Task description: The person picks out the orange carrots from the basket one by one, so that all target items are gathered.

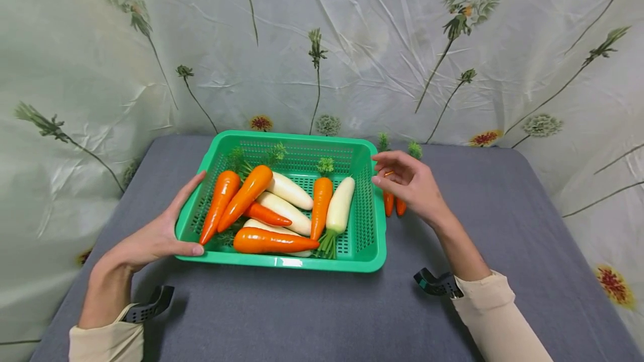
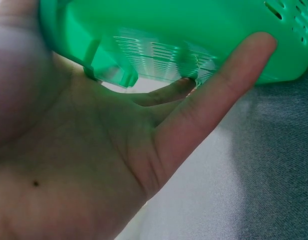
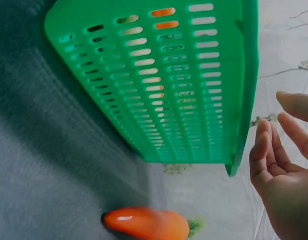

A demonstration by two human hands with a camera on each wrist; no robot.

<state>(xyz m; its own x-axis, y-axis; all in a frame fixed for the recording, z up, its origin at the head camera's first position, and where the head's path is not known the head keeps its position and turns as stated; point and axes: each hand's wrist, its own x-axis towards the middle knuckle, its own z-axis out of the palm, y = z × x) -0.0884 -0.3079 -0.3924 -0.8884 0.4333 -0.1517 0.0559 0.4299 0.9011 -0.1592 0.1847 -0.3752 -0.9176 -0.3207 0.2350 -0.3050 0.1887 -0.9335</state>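
A green plastic basket [image 1: 282, 262] stands on the grey cloth, holding several orange carrots [image 1: 251, 197] and several white radishes [image 1: 339, 205] with green tops. My left hand [image 1: 156, 233] grips the basket's left end, thumb at the front corner and fingers along the outer side. In the left wrist view, one straight finger [image 2: 219, 90] lies against the green wall. Beside the basket's right rim hovers my right hand [image 1: 410, 183], fingers loosely bent and holding nothing. Behind and below it lie two carrots [image 1: 388, 203], partly hidden by the hand; the right wrist view shows one carrot [image 3: 148, 222].
The grey cloth [image 1: 312, 317] covers the table. A pale curtain [image 1: 352, 82] with dandelion prints hangs behind its far edge. Dark bands [image 1: 437, 284] circle both wrists.
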